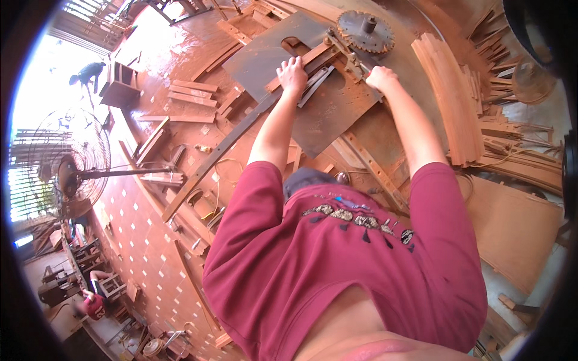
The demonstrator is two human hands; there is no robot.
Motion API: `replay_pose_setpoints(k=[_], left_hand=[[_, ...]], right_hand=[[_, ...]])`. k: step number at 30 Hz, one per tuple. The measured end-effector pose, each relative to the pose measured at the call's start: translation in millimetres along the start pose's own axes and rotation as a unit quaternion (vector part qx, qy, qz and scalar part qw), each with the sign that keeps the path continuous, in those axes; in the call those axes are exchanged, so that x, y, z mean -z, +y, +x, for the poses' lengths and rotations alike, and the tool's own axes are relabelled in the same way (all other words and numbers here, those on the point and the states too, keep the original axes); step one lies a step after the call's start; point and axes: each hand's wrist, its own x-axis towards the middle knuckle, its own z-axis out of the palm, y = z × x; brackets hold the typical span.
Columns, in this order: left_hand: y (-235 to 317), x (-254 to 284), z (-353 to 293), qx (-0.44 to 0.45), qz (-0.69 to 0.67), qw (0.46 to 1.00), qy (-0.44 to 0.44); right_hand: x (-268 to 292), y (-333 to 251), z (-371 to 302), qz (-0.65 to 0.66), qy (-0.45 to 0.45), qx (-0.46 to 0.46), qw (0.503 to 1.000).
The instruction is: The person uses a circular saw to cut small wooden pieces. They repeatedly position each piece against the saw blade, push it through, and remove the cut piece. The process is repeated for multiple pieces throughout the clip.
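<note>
Over a dark metal saw table (322, 123), both my arms reach forward. My left hand (292, 76) is closed over a narrow wooden strip (318, 55) that lies across the tabletop. Beyond it to the right, my right hand (381, 78) forms a fist at the end of a rusty metal fitting (353, 62) with knobs and rods; what its fingers grip is hidden. A toothed circular saw blade (355, 37) lies flat past the fitting, a short way from my right hand. From the table a long dark bar (220, 150) runs toward the lower left.
Wood offcuts (192, 93) lie on the dusty tiled floor at left, near a standing fan (69, 174). Curved reddish boards (448, 99) are stacked at right, by a flat panel (512, 228). Another person (93, 305) sits far off at lower left.
</note>
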Motion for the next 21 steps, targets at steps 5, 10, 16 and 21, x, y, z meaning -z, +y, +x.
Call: replay_pose_setpoints(k=[5,10,16,21], left_hand=[[11,21,9,-0.004,-0.009,1.0,-0.02],[32,45,15,0.009,-0.018,1.0,-0.006],[42,67,9,0.003,-0.027,1.0,0.011],[44,64,9,-0.009,-0.017,1.0,0.025]], right_hand=[[57,-11,-20,-0.105,-0.126,0.0,0.986],[85,-16,-48,-0.09,-0.12,-0.018,0.988],[55,10,-49,0.013,-0.039,0.011,0.999],[42,15,-42,0.046,-0.03,0.014,0.998]])
